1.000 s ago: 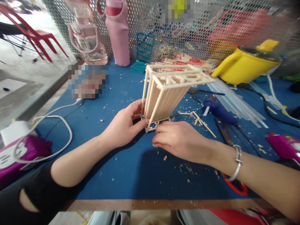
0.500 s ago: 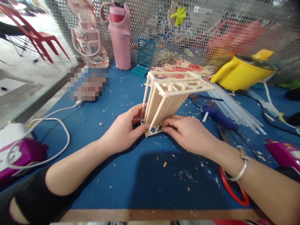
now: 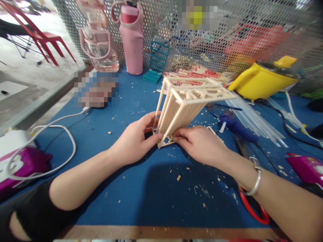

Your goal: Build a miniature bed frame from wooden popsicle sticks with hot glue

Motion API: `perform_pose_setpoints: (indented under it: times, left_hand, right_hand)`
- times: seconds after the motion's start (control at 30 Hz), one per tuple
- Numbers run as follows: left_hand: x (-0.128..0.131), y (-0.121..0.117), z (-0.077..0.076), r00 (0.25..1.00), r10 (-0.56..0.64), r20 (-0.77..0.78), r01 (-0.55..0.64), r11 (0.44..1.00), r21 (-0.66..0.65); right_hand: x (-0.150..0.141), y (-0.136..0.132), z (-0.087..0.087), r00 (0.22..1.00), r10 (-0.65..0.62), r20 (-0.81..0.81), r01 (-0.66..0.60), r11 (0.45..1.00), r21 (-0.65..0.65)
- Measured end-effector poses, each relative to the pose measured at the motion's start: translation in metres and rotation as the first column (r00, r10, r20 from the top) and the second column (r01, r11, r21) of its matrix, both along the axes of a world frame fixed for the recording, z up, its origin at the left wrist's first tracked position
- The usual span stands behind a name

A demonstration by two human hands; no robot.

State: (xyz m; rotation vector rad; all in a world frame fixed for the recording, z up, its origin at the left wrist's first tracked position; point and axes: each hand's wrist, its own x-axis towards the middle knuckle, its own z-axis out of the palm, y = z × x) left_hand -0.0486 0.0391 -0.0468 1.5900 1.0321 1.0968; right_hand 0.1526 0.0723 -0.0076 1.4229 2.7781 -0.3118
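Note:
A tall open frame of thin wooden sticks [image 3: 184,104] stands on the blue table top [image 3: 151,188]. My left hand [image 3: 136,139] grips its lower left corner, thumb against the front post and fingers curled behind. My right hand [image 3: 200,144] rests at the base on the right, its fingertips pinching the bottom edge of the frame. A silver bracelet [image 3: 253,178] sits on my right wrist.
A blue glue gun [image 3: 236,126], clear glue sticks [image 3: 254,116], and red-handled scissors [image 3: 252,208] lie to the right. A yellow pot [image 3: 262,80] stands behind, by a pile of loose sticks [image 3: 196,72]. Pink bottles [image 3: 131,37], a teal rack [image 3: 157,60], and a purple device with white cable [image 3: 22,161] are also here.
My right hand moved from the table in front of the frame up to its base and now pinches the bottom edge. The left hand kept its grip.

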Motion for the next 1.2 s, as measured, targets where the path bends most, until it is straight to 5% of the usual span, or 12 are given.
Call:
perform_pose_setpoints:
  times: [0.3,0.57,0.67,0.73,0.87,1.0,1.1,1.2]
  left_hand:
    - [0.0,0.001,0.0,1.0,-0.004,0.011,0.004,1.0,0.003]
    - [0.001,0.0,0.002,0.999,-0.01,0.044,0.012,0.999,-0.031]
    - [0.0,-0.001,0.004,0.999,0.024,0.04,-0.023,1.0,-0.019]
    - [0.0,-0.001,0.006,0.998,0.04,0.051,-0.039,0.999,-0.014]
    - [-0.001,-0.001,0.012,0.998,-0.01,0.067,0.01,1.0,-0.009]
    - [-0.001,0.003,0.026,0.991,-0.06,0.117,0.059,0.998,0.011]
    - [-0.004,0.0,0.043,0.951,0.104,0.29,-0.102,0.995,-0.021]
    - [-0.002,-0.014,0.054,0.721,0.499,0.481,-0.431,0.866,-0.252]
  right_hand:
    - [-0.002,0.002,-0.002,0.997,0.052,0.059,-0.054,0.998,0.037]
    - [0.019,0.002,0.018,0.985,-0.048,-0.166,0.06,0.996,0.07]
    - [0.029,0.01,0.017,0.867,-0.228,-0.444,0.306,0.946,0.111]
    - [0.031,0.015,0.013,0.745,-0.247,-0.619,0.357,0.932,0.057]
    - [0.023,0.016,0.006,0.697,-0.149,-0.702,0.022,0.982,-0.187]
    - [0.013,0.007,0.007,0.571,-0.194,-0.797,0.019,0.974,-0.224]
    - [0.011,-0.005,0.013,0.449,-0.166,-0.878,0.075,0.986,-0.148]
    - [0.009,-0.019,0.019,0.354,-0.122,-0.927,0.218,0.975,-0.045]
